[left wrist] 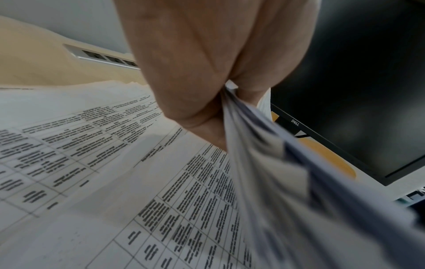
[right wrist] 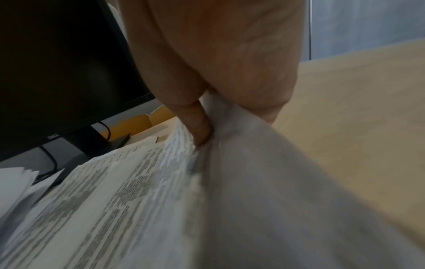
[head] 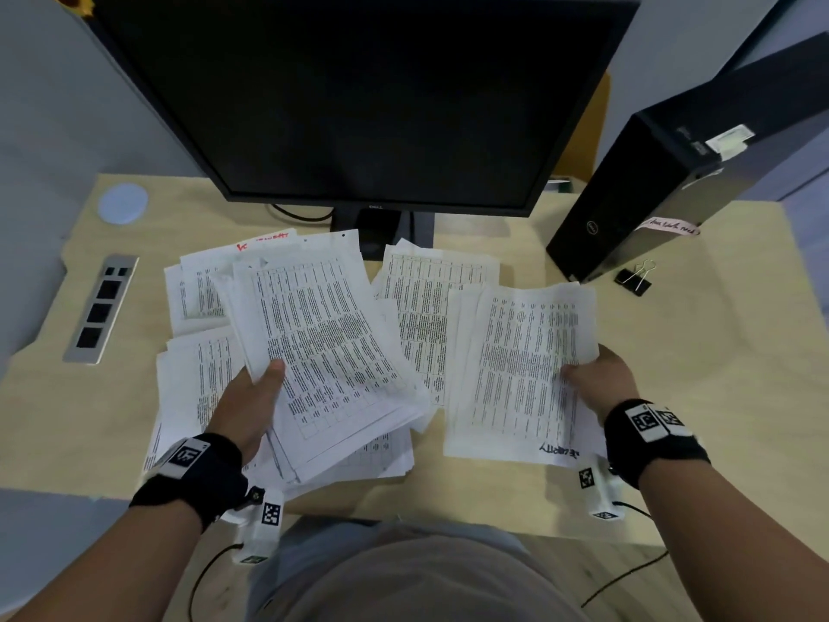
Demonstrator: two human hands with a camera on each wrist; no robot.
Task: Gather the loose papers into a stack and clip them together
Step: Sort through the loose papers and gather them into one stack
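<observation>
Papers in two bundles above counter (head: 700, 352), long axes running toward monitor (head: 359, 96). Left hand (head: 249, 410) pinches left bundle (head: 323, 347); right hand (head: 599, 383) pinches right bundle (head: 516, 374). More sheets (head: 421, 298) between, nearer monitor. Binder clip (head: 633, 280) right of monitor, nearest right hand.

Open desk (head: 700, 397): bare at 3 o'clock.
12 o'clock: monitor (head: 359, 92) blocks.
2 o'clock: computer tower (head: 664, 195), binder clip (head: 634, 280) beside it.
9 o'clock: socket strip (head: 101, 307).
</observation>
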